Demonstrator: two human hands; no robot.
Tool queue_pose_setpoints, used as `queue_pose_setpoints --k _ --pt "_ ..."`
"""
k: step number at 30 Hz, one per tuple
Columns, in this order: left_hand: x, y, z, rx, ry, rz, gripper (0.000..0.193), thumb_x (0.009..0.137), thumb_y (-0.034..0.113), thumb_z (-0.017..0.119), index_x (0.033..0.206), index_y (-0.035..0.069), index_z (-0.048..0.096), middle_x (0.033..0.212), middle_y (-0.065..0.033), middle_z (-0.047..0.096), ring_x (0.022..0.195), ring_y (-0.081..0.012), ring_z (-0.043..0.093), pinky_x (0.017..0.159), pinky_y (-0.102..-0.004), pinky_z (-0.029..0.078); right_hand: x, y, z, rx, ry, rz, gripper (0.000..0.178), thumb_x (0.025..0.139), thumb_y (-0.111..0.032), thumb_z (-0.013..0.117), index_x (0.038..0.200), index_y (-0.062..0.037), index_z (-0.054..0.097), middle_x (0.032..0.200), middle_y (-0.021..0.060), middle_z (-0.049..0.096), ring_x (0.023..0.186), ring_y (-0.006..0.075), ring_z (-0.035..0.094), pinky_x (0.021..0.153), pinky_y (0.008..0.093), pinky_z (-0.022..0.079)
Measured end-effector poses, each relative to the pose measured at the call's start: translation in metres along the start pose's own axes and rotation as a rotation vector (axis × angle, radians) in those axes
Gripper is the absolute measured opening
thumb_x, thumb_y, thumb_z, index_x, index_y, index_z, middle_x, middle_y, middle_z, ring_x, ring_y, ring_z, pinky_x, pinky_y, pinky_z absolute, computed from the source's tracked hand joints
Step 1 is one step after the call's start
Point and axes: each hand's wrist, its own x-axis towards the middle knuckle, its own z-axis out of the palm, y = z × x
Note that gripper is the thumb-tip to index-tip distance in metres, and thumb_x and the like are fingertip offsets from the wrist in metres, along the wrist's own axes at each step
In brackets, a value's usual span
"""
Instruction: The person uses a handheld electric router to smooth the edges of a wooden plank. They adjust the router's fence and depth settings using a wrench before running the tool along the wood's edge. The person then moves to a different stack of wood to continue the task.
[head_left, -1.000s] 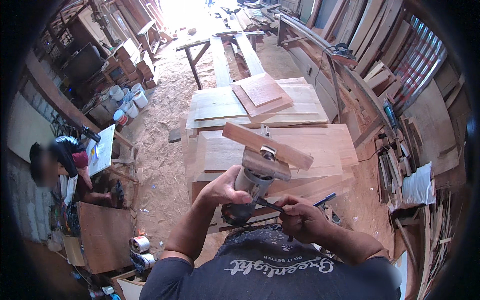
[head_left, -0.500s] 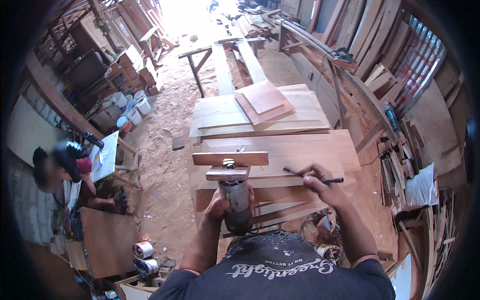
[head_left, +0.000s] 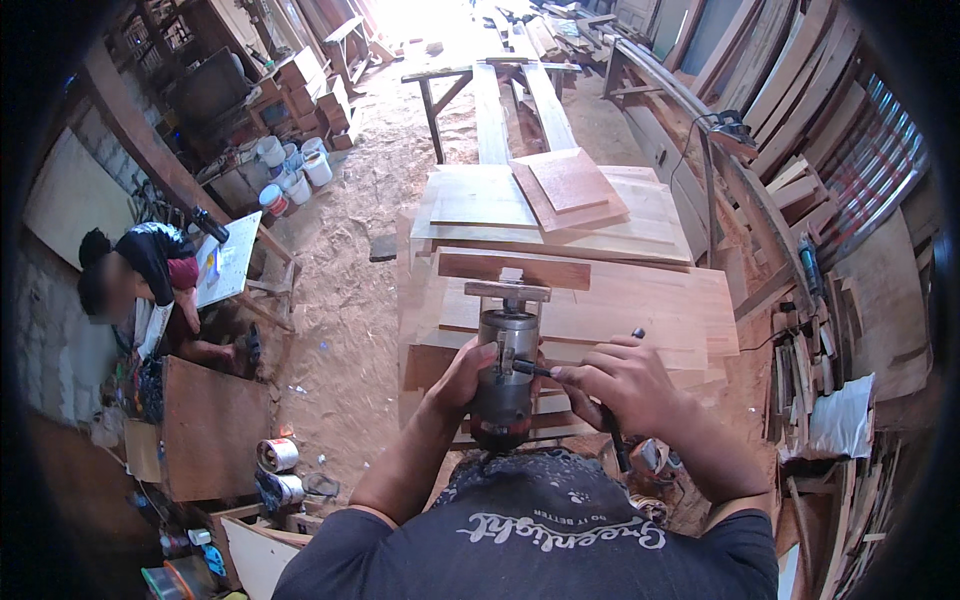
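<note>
My left hand (head_left: 466, 372) is wrapped round the metal body of a handheld trim router (head_left: 510, 335), held upright over the near edge of the stacked boards. A narrow wooden plate (head_left: 525, 293) is fitted at the router's far end, and a reddish wooden strip (head_left: 570, 275) lies just beyond it. My right hand (head_left: 630, 388) is closed round a thin black rod-like tool (head_left: 532, 369), its tip against the router's side. A second dark length (head_left: 617, 445) hangs below this hand; whether it belongs to the same tool, I cannot tell.
Flat wooden panels (head_left: 660, 310) are stacked before me, with a smaller square panel (head_left: 575, 190) on top. Beyond stands a trestle (head_left: 440, 125) bearing long planks. At left, a person (head_left: 150, 270) sits by a small white table (head_left: 228, 262). Timber offcuts (head_left: 815, 370) line the right side.
My right hand has moved left and brought the black tool from over the boards to the router's side. The view has shifted, so the surroundings sit further right.
</note>
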Motion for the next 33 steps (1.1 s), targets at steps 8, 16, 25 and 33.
queue_pose_setpoints --k 8,16,25,33 --pt "0.001 0.009 -0.002 0.301 0.064 -0.117 0.059 0.085 0.040 0.078 0.122 -0.002 0.058 0.098 -0.0138 0.070 0.080 -0.0242 0.073 0.069 -0.0382 0.063 0.000 0.012 -0.003 -0.095 -0.016 -0.181 0.028 0.073 -0.007 0.076 0.100 -0.0100 0.070 0.066 0.0002 0.061 0.054 0.0185 0.061 0.054 0.0347 0.045" --pt "-0.011 0.002 -0.005 0.295 -0.113 -0.194 0.090 0.074 0.056 0.084 0.136 -0.002 0.055 0.119 -0.0088 0.066 0.107 -0.0186 0.062 0.095 -0.0361 0.052 -0.034 -0.006 0.030 0.255 0.103 0.205 0.015 0.075 -0.008 0.076 0.086 -0.0102 0.066 0.067 0.0050 0.067 0.057 0.0224 0.067 0.055 0.0353 0.050" --pt "-0.021 -0.013 -0.030 0.224 -0.097 0.081 0.088 0.076 0.055 0.087 0.138 0.002 0.052 0.113 -0.0093 0.066 0.098 -0.0182 0.066 0.084 -0.0343 0.057 -0.026 0.017 0.024 0.050 0.107 -0.097 0.018 0.077 0.000 0.079 0.084 -0.0097 0.066 0.066 0.0046 0.063 0.055 0.0233 0.062 0.058 0.0350 0.051" --pt "-0.052 0.022 -0.022 0.322 -0.065 0.036 0.102 0.066 0.032 0.099 0.147 0.006 0.043 0.121 -0.0110 0.066 0.103 -0.0216 0.068 0.090 -0.0398 0.059 0.000 0.050 -0.045 0.553 0.062 0.874 0.014 0.100 -0.014 0.069 0.104 -0.0005 0.070 0.082 0.0024 0.069 0.071 0.0077 0.061 0.055 0.0252 0.046"
